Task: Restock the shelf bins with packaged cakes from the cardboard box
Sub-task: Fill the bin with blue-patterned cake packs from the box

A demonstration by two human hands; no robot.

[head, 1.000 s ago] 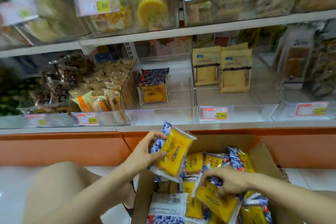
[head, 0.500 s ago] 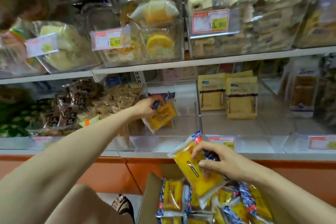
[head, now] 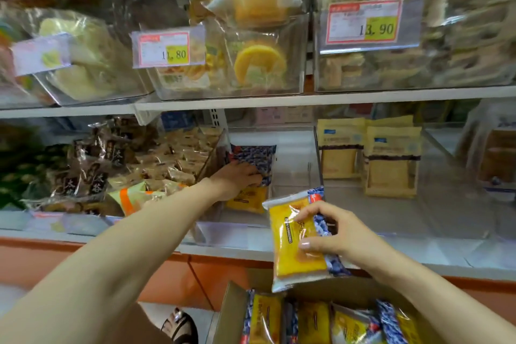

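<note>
My left hand [head: 237, 176] reaches into the clear middle bin [head: 223, 232] on the lower shelf and holds a yellow-and-blue packaged cake [head: 247, 200] against the pack standing behind it; its thumb is hidden. My right hand [head: 343, 234] pinches a second packaged cake [head: 296, 243] upright in front of the shelf edge, above the open cardboard box [head: 227, 313]. Several more cake packs [head: 315, 321] lie in the box at the bottom of the view.
Tan packs [head: 391, 162] stand in the bin to the right, and brown snack packs [head: 92, 165] fill the bin to the left. Upper-shelf bins hold other cakes behind price tags [head: 363, 22]. A sandalled foot [head: 178, 324] is on the floor beside the box.
My left hand carried its cake up from the box into the middle bin. My right hand lifted another cake out of the box to shelf height.
</note>
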